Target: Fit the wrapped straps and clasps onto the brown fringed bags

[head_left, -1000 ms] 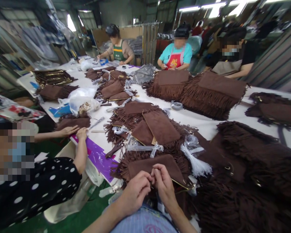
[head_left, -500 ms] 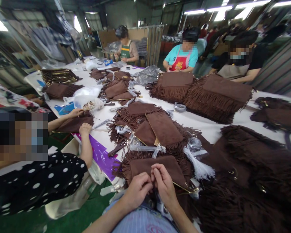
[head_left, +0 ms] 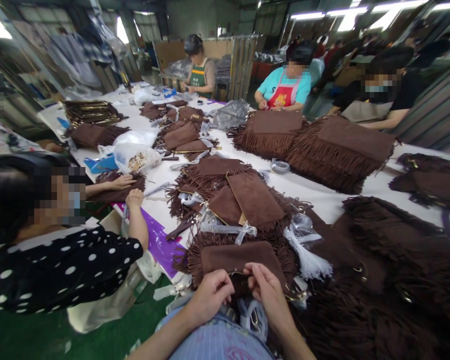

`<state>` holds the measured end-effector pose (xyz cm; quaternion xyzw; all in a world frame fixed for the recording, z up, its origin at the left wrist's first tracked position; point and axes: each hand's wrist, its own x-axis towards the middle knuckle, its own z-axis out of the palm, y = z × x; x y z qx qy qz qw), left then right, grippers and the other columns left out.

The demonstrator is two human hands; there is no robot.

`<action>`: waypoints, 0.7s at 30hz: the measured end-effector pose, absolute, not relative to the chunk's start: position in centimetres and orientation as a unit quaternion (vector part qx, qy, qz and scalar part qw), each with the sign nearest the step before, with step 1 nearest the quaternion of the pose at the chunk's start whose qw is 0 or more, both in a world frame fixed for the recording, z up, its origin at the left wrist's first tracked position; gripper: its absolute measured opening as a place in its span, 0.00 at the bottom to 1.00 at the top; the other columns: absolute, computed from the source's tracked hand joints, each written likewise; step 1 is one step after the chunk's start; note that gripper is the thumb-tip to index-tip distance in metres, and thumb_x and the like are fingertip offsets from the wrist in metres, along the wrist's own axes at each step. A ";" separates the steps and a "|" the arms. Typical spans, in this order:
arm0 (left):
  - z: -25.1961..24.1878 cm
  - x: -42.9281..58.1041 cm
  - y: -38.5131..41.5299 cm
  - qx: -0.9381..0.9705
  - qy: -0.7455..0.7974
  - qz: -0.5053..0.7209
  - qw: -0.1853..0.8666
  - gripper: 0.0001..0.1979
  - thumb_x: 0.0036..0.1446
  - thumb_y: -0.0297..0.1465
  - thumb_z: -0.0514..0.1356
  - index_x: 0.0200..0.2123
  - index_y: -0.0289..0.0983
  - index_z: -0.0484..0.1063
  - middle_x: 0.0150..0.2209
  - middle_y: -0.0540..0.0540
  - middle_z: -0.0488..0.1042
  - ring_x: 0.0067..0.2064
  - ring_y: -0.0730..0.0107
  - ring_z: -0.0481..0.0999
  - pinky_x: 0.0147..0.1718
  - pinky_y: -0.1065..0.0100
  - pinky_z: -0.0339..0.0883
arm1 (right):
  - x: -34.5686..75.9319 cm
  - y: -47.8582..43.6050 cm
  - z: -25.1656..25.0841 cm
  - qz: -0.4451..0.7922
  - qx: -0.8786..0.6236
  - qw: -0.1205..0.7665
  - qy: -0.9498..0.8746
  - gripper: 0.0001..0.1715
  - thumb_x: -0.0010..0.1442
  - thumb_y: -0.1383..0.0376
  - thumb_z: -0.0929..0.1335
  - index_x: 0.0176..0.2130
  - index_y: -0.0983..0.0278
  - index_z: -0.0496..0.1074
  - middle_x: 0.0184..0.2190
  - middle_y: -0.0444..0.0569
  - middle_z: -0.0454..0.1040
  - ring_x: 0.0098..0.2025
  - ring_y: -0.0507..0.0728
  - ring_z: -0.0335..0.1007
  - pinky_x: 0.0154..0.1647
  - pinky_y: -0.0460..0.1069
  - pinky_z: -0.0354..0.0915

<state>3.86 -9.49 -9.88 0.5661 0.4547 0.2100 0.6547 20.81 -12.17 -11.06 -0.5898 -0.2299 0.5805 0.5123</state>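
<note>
A brown fringed bag (head_left: 240, 257) lies right in front of me, its gold zip edge facing my body. My left hand (head_left: 212, 296) is at the left part of that edge, fingers curled in. My right hand (head_left: 265, 290) is across a small gap, its thumb and fingers bent together by the zip edge. What either hand pinches is hidden or too small to make out. Below them, close to my lap, is a clear-wrapped strap with a metal clip (head_left: 254, 320). Beyond the bag, more brown fringed bags (head_left: 255, 199) are piled up, with a white tassel (head_left: 310, 252) beside them.
Large stacks of fringed bags (head_left: 356, 142) stand at the back right, with more dark fringed pieces (head_left: 405, 240) at my right. On the left, a co-worker in a polka-dot top (head_left: 65, 272) handles a brown piece beside a purple sheet (head_left: 155, 235). Other people work across the white table (head_left: 322, 200).
My hands have moved apart, the right one shifting rightward, and a dark gap now shows between them at the zip edge. The co-worker at left has leaned in, one hand now flat on the brown piece.
</note>
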 end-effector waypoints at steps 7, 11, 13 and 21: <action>-8.9 3.9 -9.5 0.687 0.411 0.195 0.567 0.07 0.53 0.23 0.54 0.24 0.36 0.64 0.25 0.51 0.66 0.29 0.74 0.66 0.31 0.74 0.59 | 19.2 -12.6 -10.9 0.646 -0.546 0.491 -0.208 0.28 0.46 0.47 0.74 0.36 0.66 0.78 0.21 0.44 0.74 0.14 0.42 0.51 0.11 0.39 0.45; -8.9 4.0 -9.5 0.706 0.413 0.195 0.541 0.07 0.53 0.22 0.54 0.25 0.36 0.63 0.26 0.52 0.66 0.30 0.73 0.66 0.32 0.74 0.59 | 18.7 -12.4 -11.4 0.665 -0.516 0.502 -0.200 0.24 0.46 0.49 0.76 0.33 0.66 0.78 0.15 0.39 0.69 0.11 0.40 0.49 0.10 0.38 0.43; -8.6 3.8 -9.6 0.733 0.409 0.194 0.508 0.07 0.55 0.23 0.53 0.25 0.36 0.62 0.28 0.50 0.67 0.33 0.72 0.67 0.34 0.73 0.60 | 18.5 -12.5 -11.6 0.668 -0.504 0.520 -0.171 0.24 0.44 0.50 0.77 0.32 0.66 0.77 0.19 0.41 0.74 0.13 0.41 0.55 0.09 0.37 0.47; -7.5 2.2 -9.5 0.792 0.470 0.110 0.374 0.07 0.58 0.27 0.50 0.28 0.37 0.64 0.30 0.46 0.70 0.34 0.67 0.70 0.35 0.68 0.64 | 18.6 -13.5 -11.2 0.706 -0.478 0.521 -0.036 0.26 0.34 0.60 0.82 0.31 0.65 0.74 0.26 0.45 0.80 0.25 0.47 0.75 0.25 0.39 0.72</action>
